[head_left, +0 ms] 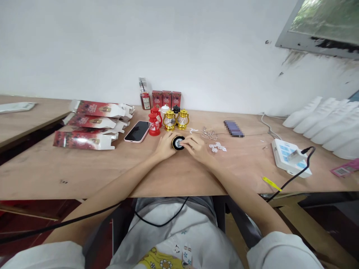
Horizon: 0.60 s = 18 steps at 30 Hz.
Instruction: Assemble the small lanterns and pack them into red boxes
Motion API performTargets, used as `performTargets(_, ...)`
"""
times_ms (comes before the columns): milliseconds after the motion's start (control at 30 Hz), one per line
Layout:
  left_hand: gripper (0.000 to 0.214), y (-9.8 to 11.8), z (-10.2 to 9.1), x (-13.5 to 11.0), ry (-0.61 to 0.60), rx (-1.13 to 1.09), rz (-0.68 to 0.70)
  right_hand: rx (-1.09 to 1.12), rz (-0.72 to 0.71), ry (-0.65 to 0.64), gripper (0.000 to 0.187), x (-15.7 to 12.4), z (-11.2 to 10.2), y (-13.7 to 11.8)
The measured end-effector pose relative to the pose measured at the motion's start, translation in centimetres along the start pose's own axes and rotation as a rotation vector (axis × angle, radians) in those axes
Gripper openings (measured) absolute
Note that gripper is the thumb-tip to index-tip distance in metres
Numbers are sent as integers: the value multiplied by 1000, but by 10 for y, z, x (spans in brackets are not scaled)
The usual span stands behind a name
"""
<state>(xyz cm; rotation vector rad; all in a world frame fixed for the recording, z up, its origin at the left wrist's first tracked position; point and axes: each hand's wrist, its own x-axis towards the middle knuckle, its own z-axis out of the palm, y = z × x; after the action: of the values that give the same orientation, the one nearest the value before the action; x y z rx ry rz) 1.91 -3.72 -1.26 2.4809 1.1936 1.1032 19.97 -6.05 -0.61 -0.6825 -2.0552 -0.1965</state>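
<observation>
My left hand (165, 146) and my right hand (197, 146) meet on the wooden table (84, 172), both closed around a small black lantern (178, 142) lying on its side with its round base facing me. My left hand cups it from the left. From the right, my right hand's fingers pinch at its base. Just behind stand two red lanterns (154, 124), two gold lanterns (176, 119), a white one (165, 109) and a black one (175, 109).
A pink phone (137, 131) lies left of the lanterns, beside flattened red cartons (92, 123). Three red boxes (166, 99) stand at the wall. Small white parts (218, 147), wire hooks (209, 133) and a purple object (233, 128) lie right. A white power strip (290, 157) sits far right.
</observation>
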Motion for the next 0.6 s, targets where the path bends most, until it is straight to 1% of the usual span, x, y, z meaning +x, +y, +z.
performTargets(200,37,2,-1,0,-23,1,-7,-40,72,-119,25,-2,2,-1)
performTargets(267,37,2,-1,0,-17,3,-2,-14,105,-121,24,-2,1,-2)
performTargets(367,40,2,-1,0,-5,4,-8,4,173,-77,26,0,-2,1)
performTargets(433,43,1,-1,1,8,-4,-19,-39,249,-47,26,1,-5,6)
performTargets(467,45,0,-1,1,16,-9,-23,-76,288,-54,25,1,-6,11)
performTargets(533,48,-3,0,2,30,-16,-28,-165,349,-128,22,1,-9,20)
performTargets(600,48,-5,0,2,39,-20,-28,-244,369,-251,18,0,-10,29)
